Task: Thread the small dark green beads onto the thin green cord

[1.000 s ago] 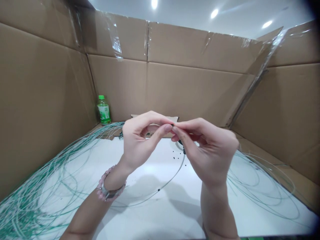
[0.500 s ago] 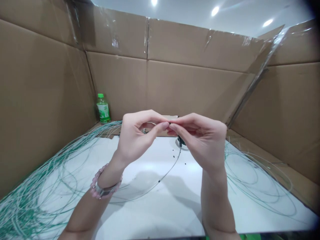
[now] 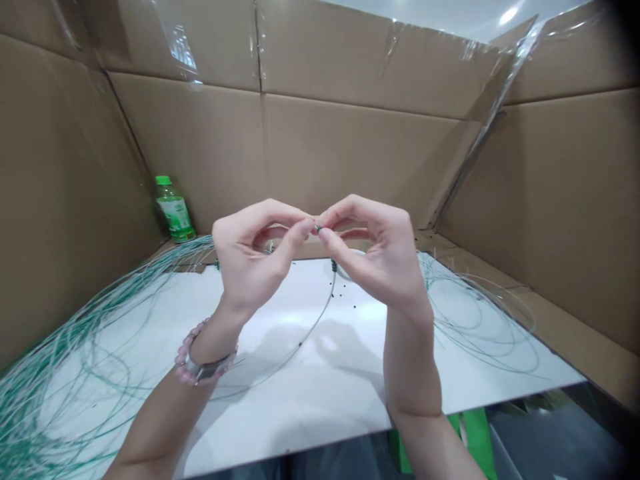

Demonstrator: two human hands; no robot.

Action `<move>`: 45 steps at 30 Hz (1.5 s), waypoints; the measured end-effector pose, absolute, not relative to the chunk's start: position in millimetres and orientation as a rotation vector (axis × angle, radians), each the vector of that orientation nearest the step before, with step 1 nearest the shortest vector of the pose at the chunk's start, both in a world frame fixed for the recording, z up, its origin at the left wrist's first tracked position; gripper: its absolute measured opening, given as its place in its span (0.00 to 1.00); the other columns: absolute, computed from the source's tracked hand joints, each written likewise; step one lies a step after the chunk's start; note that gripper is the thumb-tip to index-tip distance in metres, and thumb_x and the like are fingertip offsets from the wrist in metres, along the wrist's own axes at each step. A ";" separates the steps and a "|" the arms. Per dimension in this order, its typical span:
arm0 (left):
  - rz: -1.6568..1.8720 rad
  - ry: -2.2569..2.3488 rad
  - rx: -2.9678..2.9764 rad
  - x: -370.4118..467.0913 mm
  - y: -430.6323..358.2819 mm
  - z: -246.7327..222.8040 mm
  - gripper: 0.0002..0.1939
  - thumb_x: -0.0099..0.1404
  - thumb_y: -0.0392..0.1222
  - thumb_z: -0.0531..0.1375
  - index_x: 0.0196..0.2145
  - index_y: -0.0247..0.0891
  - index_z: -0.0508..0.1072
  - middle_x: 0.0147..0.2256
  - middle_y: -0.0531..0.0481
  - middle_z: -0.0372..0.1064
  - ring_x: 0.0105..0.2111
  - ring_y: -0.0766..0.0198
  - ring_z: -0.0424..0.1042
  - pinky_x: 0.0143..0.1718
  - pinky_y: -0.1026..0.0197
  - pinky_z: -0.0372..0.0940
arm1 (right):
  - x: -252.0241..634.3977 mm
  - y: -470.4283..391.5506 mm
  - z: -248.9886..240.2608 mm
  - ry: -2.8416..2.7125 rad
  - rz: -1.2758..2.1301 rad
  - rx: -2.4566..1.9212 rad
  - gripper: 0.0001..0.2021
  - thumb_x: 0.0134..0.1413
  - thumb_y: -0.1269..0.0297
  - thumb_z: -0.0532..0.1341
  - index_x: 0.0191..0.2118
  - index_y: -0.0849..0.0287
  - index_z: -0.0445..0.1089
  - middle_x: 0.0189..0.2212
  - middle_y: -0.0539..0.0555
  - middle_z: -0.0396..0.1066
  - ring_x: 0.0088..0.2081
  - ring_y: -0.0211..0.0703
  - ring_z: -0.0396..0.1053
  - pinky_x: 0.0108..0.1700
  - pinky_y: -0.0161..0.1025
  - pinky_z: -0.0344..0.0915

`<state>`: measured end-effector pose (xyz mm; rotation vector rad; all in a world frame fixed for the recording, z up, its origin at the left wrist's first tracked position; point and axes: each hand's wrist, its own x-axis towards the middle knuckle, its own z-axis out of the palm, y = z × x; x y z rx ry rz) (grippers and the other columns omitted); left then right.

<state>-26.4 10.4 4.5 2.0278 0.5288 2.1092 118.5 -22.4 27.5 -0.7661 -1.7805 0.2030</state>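
Two hands, left (image 3: 253,257) and right (image 3: 377,250), meet near mid-frame, fingertips closed on a tiny dark-green piece (image 3: 318,229), probably braced together for steadiness; below, a thin cable (image 3: 320,317) curves over the white surface (image 3: 300,407).

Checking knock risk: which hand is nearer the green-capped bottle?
Left. Left hand is right of and in front of the bottle; right hand is farther right.

Brown cardboard panels (image 3: 350,147), creased and joined with clear shiny tape (image 3: 510,67), enclose a flat white tabletop (image 3: 300,413) from 9 through 12 to 3 o'clock. Pale ceiling (image 3: 450,17) visible above the panel edge at 1 o'clock, with one bright round lamp (image 3: 509,15).
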 end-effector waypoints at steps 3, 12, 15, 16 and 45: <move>2.108 0.568 1.969 -23.2 13.8 1.7 0.04 0.59 0.37 0.64 0.28 0.36 0.75 0.25 0.54 0.73 0.22 0.74 0.71 0.23 0.74 0.67 | 125.2 -23.4 28.8 -1.850 0.226 -0.902 0.02 0.50 0.72 0.60 0.28 0.61 0.69 0.27 0.48 0.71 0.29 0.33 0.70 0.35 0.33 0.71; 1.896 0.398 1.770 -0.9 41.3 -18.7 0.09 0.58 0.43 0.65 0.28 0.34 0.75 0.26 0.51 0.73 0.21 0.75 0.67 0.22 0.73 0.64 | 138.3 -13.3 26.8 -1.811 0.290 -0.947 0.04 0.53 0.71 0.60 0.30 0.61 0.73 0.28 0.50 0.75 0.31 0.34 0.72 0.34 0.32 0.70; 1.791 0.458 1.739 7.1 63.5 -35.1 0.16 0.62 0.52 0.59 0.30 0.35 0.73 0.26 0.51 0.72 0.22 0.73 0.66 0.23 0.70 0.62 | 138.6 -9.6 25.7 -1.826 0.222 -0.998 0.05 0.53 0.71 0.59 0.29 0.61 0.71 0.26 0.49 0.74 0.29 0.34 0.70 0.32 0.32 0.69; 1.719 0.533 1.754 11.0 71.4 -44.1 0.19 0.64 0.55 0.55 0.30 0.35 0.73 0.27 0.49 0.72 0.23 0.72 0.67 0.23 0.69 0.62 | 138.5 -9.4 25.9 -1.816 0.209 -0.994 0.05 0.54 0.71 0.58 0.28 0.62 0.70 0.25 0.49 0.73 0.28 0.33 0.70 0.32 0.32 0.68; 0.955 0.906 2.176 43.7 102.8 -177.0 0.04 0.58 0.38 0.57 0.28 0.35 0.70 0.31 0.45 0.72 0.40 0.58 0.70 0.41 0.61 0.64 | 132.4 -24.3 31.3 -1.732 0.263 -0.815 0.06 0.52 0.74 0.58 0.27 0.58 0.65 0.26 0.48 0.68 0.29 0.32 0.67 0.31 0.31 0.70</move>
